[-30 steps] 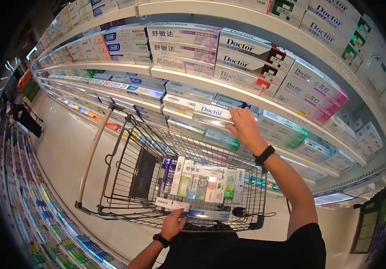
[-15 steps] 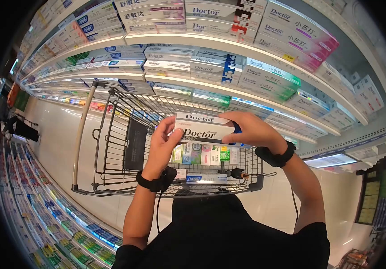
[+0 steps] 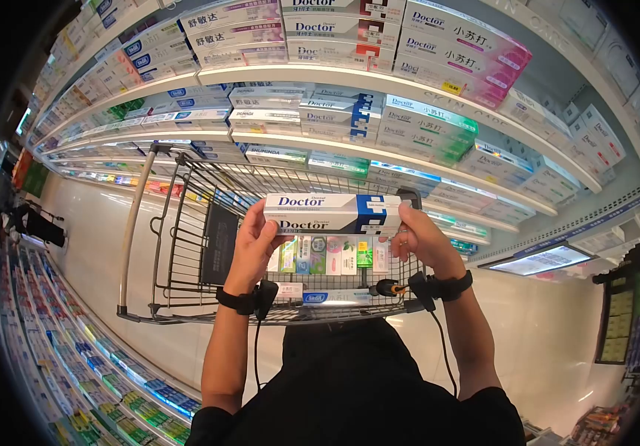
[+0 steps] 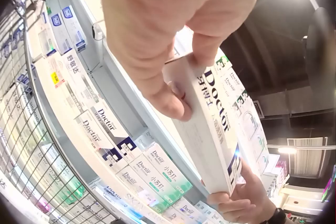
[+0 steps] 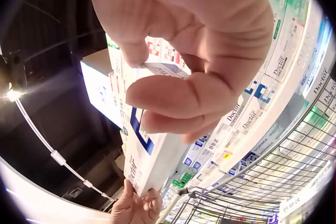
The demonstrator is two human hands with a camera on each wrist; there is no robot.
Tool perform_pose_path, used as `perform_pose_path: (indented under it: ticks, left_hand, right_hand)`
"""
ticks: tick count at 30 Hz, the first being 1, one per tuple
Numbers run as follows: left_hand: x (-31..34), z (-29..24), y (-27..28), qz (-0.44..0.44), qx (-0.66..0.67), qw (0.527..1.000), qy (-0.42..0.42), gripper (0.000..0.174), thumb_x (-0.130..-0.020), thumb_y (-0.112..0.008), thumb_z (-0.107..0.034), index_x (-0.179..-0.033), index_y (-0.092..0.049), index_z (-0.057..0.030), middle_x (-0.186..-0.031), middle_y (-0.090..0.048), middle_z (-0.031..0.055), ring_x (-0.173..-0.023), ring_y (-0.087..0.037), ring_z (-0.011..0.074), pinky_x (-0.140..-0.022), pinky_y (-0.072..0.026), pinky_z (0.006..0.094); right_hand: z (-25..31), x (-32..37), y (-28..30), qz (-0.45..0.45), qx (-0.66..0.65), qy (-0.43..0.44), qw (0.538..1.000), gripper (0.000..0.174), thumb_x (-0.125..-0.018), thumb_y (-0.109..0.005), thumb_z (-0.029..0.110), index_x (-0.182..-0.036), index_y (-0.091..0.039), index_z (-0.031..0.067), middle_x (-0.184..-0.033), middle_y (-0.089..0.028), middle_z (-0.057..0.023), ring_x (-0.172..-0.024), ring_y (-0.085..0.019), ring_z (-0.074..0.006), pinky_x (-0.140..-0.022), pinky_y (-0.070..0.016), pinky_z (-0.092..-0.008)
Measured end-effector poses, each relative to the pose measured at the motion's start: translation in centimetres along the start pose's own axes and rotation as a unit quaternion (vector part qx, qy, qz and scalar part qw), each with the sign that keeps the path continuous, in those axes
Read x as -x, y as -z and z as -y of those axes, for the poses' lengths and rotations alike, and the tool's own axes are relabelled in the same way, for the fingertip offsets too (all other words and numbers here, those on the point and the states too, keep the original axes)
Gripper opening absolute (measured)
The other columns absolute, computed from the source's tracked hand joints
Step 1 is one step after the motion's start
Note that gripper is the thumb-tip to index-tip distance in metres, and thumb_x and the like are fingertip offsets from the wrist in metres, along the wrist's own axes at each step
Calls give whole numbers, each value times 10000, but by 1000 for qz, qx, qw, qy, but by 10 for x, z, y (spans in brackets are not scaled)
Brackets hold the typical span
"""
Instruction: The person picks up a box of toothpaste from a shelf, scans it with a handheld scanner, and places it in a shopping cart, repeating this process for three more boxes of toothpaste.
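Though hidden overhead, thumb (image 4: 169, 99) on carton (image 4: 209, 129).

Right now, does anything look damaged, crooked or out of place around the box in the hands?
Nothing stands out. The Doctor box looks intact and about level, left hand gripping one end, right hand the other, above the cart, where smaller boxes stand in a tidy row.

Doctor box (image 3: 332, 214) now off shelf (image 3: 349, 146), between both hands (image 3: 257, 241).

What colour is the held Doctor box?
The box is white with a blue end; best in head view.
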State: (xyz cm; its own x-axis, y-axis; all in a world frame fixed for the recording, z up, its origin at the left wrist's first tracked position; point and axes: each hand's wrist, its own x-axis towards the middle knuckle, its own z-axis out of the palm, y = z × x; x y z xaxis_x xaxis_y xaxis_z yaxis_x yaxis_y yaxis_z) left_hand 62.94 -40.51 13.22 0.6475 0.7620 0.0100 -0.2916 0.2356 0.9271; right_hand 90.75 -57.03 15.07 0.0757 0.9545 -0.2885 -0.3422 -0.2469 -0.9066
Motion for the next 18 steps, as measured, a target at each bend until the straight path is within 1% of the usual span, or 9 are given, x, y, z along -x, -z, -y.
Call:
perform_pose_path:
  ticks: [3,6,9,10,12,13,15,18]
  left_hand:
    - [6,-12,-2,8,-4,998,63,645,-911,-632,-221,-1438,-290,-72,-1335,-481,111,-1134,-569,231,-907,-520,355]
    - [10,-18,-9,14,9,999,30,738,-877,-658,-202,-1475,-236,-101,-1413,-403,139,-1233,-494,266,-977,-476,390]
    - [12,-22,-11,48,138,989,18,784,-847,-676,-210,-1479,-226,-94,-1463,-333,156,-1284,-440,280,-1034,-425,416]
    - [12,-21,-10,53,149,987,12,755,-873,-650,-253,-1475,-228,-82,-1441,-357,155,-1289,-431,281,-1050,-408,423]
    - [12,-17,-12,20,170,985,28,727,-895,-630,-261,-1474,-229,-77,-1414,-385,147,-1273,-447,275,-1050,-411,418]
    - [12,-16,-13,3,181,983,35,714,-906,-619,-265,-1473,-229,-75,-1401,-400,143,-1265,-455,271,-1049,-413,415]
    - [8,-13,-16,-8,156,986,60,694,-921,-604,-275,-1470,-231,-75,-1364,-434,135,-1239,-481,263,-1029,-436,405]
    - [8,-15,-20,-16,109,988,105,685,-928,-602,-275,-1468,-231,-77,-1324,-470,127,-1206,-513,250,-984,-479,398]
  right_hand:
    - [6,5,-5,-13,26,24,999,602,-912,-559,429,-1311,-435,-4,-1056,-616,-135,-646,-602,-123,-484,-488,-220]
    - [5,12,-8,-12,34,49,998,634,-860,-654,254,-1366,-375,-5,-1124,-580,-111,-812,-613,-136,-647,-530,-244]
    - [0,11,-18,-37,54,141,988,696,-797,-702,78,-1392,-350,-2,-1141,-580,-101,-962,-595,-156,-834,-512,-284]
    - [-2,11,-17,-27,48,145,988,701,-785,-699,35,-1393,-350,-1,-1168,-571,-106,-997,-585,-159,-865,-499,-290]
    - [-7,10,-15,-8,35,152,988,721,-763,-692,-50,-1395,-349,3,-1221,-553,-116,-1066,-565,-167,-927,-475,-303]
    - [-7,11,-15,-10,60,155,986,739,-751,-677,-86,-1400,-334,-3,-1270,-519,-122,-1122,-542,-181,-955,-463,-308]
    - [-5,15,-17,-11,110,161,981,779,-726,-646,-158,-1411,-306,-14,-1367,-451,-136,-1234,-496,-210,-1013,-439,-317]
    - [-7,17,-18,-11,137,175,975,766,-734,-628,-176,-1409,-312,-2,-1356,-465,-127,-1260,-476,-215,-1037,-426,-325]
